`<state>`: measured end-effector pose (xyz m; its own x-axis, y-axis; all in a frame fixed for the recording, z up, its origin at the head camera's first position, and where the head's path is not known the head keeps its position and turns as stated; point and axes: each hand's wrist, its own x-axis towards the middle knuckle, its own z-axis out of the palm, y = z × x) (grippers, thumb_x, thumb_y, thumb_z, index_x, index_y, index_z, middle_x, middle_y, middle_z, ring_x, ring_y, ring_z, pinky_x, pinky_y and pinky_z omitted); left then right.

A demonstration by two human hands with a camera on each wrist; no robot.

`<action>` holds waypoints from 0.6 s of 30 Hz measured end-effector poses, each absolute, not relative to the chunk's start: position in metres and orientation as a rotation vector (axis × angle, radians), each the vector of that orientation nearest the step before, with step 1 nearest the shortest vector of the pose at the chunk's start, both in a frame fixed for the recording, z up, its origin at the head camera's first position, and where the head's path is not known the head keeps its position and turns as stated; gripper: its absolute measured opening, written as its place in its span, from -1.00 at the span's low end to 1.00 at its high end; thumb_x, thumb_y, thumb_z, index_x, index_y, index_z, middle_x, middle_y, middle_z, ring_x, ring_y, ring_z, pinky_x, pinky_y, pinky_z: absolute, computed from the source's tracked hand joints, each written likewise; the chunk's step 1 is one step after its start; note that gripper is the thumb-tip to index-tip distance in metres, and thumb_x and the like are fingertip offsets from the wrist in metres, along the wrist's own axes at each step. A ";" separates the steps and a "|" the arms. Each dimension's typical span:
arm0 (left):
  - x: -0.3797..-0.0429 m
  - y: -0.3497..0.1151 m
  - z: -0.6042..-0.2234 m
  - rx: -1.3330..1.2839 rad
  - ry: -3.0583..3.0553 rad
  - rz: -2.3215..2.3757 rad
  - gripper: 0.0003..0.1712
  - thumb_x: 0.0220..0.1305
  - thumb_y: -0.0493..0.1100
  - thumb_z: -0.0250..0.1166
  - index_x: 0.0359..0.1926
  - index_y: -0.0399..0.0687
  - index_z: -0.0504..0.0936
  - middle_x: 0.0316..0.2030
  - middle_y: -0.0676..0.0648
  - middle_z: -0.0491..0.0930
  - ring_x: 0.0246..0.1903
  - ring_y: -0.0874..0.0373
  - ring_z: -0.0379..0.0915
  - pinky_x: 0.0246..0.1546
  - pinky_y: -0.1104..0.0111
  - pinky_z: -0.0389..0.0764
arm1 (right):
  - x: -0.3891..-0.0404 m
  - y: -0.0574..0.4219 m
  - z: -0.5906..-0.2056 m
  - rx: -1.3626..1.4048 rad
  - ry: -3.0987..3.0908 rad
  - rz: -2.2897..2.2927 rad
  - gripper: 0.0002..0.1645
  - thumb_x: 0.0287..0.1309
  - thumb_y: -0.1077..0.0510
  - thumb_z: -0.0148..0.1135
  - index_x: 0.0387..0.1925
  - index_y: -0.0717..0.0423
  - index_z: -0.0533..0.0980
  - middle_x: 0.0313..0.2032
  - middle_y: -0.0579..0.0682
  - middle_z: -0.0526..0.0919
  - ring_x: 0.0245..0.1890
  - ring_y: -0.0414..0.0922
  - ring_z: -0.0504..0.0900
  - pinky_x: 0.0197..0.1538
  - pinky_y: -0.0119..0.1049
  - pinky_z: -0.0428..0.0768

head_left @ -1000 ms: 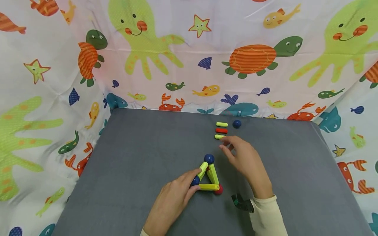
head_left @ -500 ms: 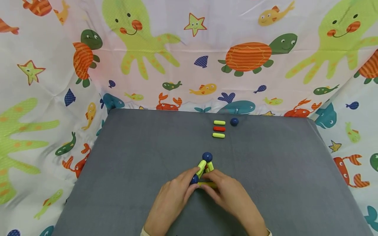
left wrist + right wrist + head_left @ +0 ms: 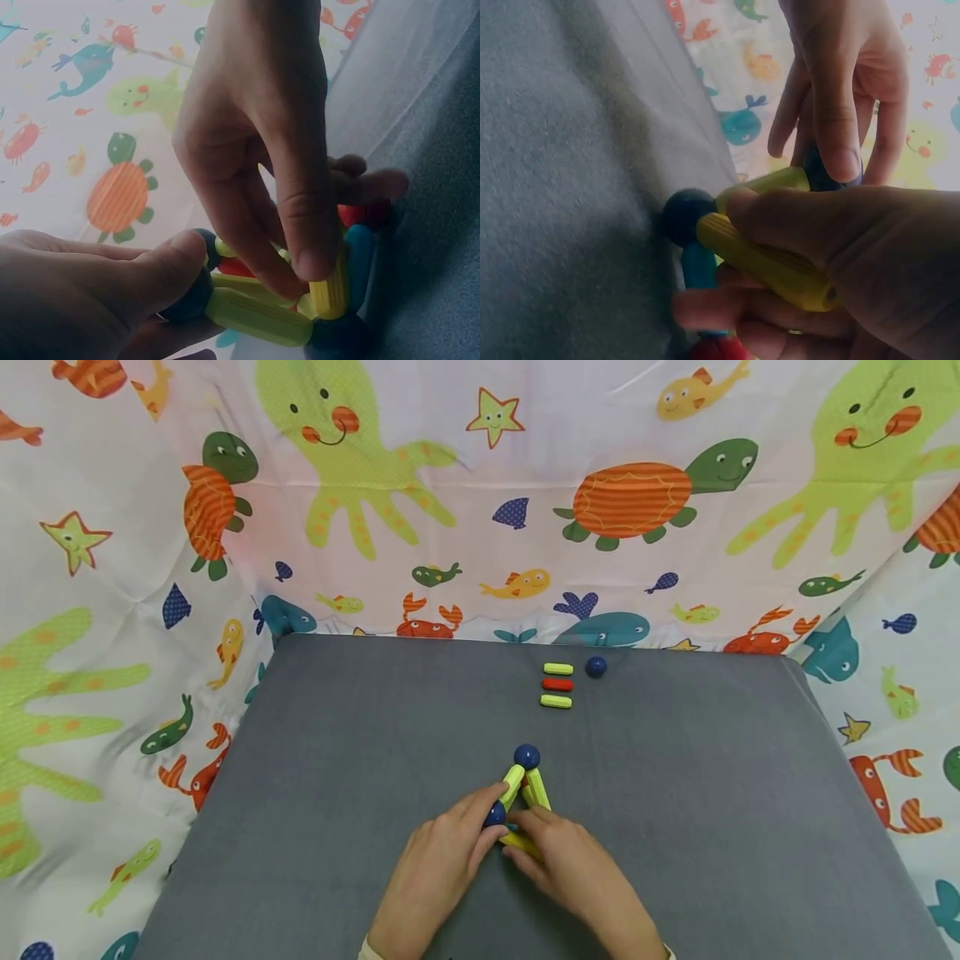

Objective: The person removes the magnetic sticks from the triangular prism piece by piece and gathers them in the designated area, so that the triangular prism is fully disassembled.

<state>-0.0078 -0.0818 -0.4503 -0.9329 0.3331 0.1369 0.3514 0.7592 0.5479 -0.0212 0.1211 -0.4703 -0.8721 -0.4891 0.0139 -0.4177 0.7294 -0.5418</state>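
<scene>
A toy frame of rods and balls stands on the grey table, with a blue ball (image 3: pixel 527 756) at its top and a lime rod (image 3: pixel 538 789) sloping down from it. My left hand (image 3: pixel 435 872) holds the frame at a second blue ball (image 3: pixel 494 814). Between thumb and fingers, my right hand (image 3: pixel 581 868) pinches a yellow rod (image 3: pixel 769 262). One end of this rod meets a low dark blue ball (image 3: pixel 688 216); its other end is bare. A blue rod (image 3: pixel 361 262) and a red ball (image 3: pixel 365 214) show low in the frame, partly covered by fingers.
Farther back lie two loose lime rods, the farther lime rod (image 3: pixel 558 669) and the nearer lime rod (image 3: pixel 556 702), with a red rod (image 3: pixel 557 685) between them. A loose blue ball (image 3: pixel 596 667) is beside them. Printed cloth (image 3: pixel 465 468) surrounds the table's back and sides.
My right hand has come back from the loose rods to the frame and taken hold of the yellow rod. That rod's right end has swung toward me. My left hand stays on its ball.
</scene>
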 end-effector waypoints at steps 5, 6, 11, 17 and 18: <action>-0.008 -0.082 -0.450 -0.572 -2.907 -0.902 -0.44 0.51 0.04 0.33 0.44 0.16 0.49 0.18 0.05 0.69 -0.19 0.17 0.75 -0.30 0.27 0.74 | -0.018 0.118 -0.473 -0.716 2.803 -0.722 -0.74 0.27 -0.01 0.55 -0.16 -0.02 0.64 -0.46 -0.26 0.36 -0.59 -0.33 0.32 -0.50 -0.38 0.36; -0.008 -0.081 -0.450 -0.574 -2.906 -0.901 -0.44 0.51 0.04 0.33 0.44 0.16 0.49 0.18 0.05 0.69 -0.19 0.17 0.75 -0.30 0.27 0.74 | -0.017 0.118 -0.474 -0.709 2.806 -0.693 -0.74 0.27 -0.04 0.54 -0.17 -0.03 0.64 -0.48 -0.27 0.34 -0.60 -0.32 0.30 -0.52 -0.37 0.33; -0.007 -0.081 -0.450 -0.566 -2.918 -0.910 -0.44 0.51 0.04 0.33 0.44 0.16 0.50 0.19 0.05 0.68 -0.14 0.16 0.75 -0.27 0.24 0.75 | -0.014 0.117 -0.478 -0.684 2.802 -0.661 -0.79 0.35 -0.08 0.46 -0.14 -0.10 0.66 -0.55 -0.29 0.28 -0.64 -0.32 0.25 -0.55 -0.35 0.29; -0.006 -0.081 -0.450 -0.556 -2.914 -0.916 -0.44 0.50 0.04 0.34 0.44 0.16 0.50 0.19 0.05 0.69 -0.12 0.16 0.75 -0.26 0.24 0.75 | -0.012 0.118 -0.485 -0.730 2.844 -0.694 -0.88 0.39 -0.03 0.40 -0.13 -0.16 0.67 -0.62 -0.34 0.21 -0.64 -0.36 0.24 -0.56 -0.36 0.27; -0.006 -0.081 -0.450 -0.556 -2.911 -0.919 -0.44 0.49 0.04 0.34 0.43 0.16 0.51 0.18 0.05 0.69 -0.13 0.17 0.75 -0.26 0.24 0.75 | -0.012 0.118 -0.486 -0.740 2.850 -0.695 -0.91 0.39 -0.03 0.40 -0.16 -0.17 0.67 -0.62 -0.35 0.21 -0.64 -0.36 0.24 -0.56 -0.37 0.27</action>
